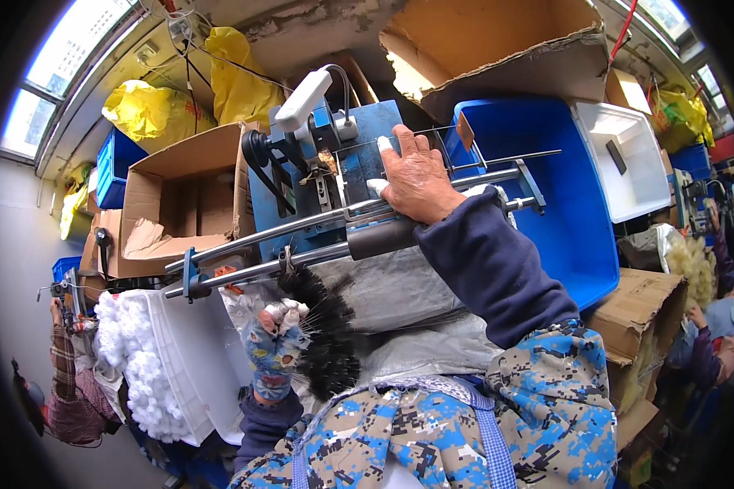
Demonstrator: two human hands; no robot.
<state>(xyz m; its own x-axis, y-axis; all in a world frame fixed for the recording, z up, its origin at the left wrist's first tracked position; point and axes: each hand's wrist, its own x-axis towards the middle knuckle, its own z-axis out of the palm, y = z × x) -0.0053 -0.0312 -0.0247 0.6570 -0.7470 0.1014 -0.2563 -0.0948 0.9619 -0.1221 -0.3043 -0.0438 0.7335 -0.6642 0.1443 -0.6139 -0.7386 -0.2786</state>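
My right hand (422,181) reaches over the blue bench machine (277,200), palm down above its sliding bars. Its thumb and index finger, both white-tipped, are spread apart on the blue plate; what lies under the palm is hidden. Two parallel metal rods (261,238) with a dark grey cylinder (382,238) cross in front of the machine. My left hand (279,326), in a patterned fingerless covering with white-wrapped fingertips, is curled closed beside a bundle of black bristles (322,326). What its fingers grip is hidden. The bristles hang below the front rod, above a grey-white sheet (400,293).
A blue bin (546,212) and a white tub (628,175) stand at right. Cardboard boxes (183,191) sit left and behind. White fluffy tufts (134,367) lie by a white container (183,367) at left. Other people work at both far sides.
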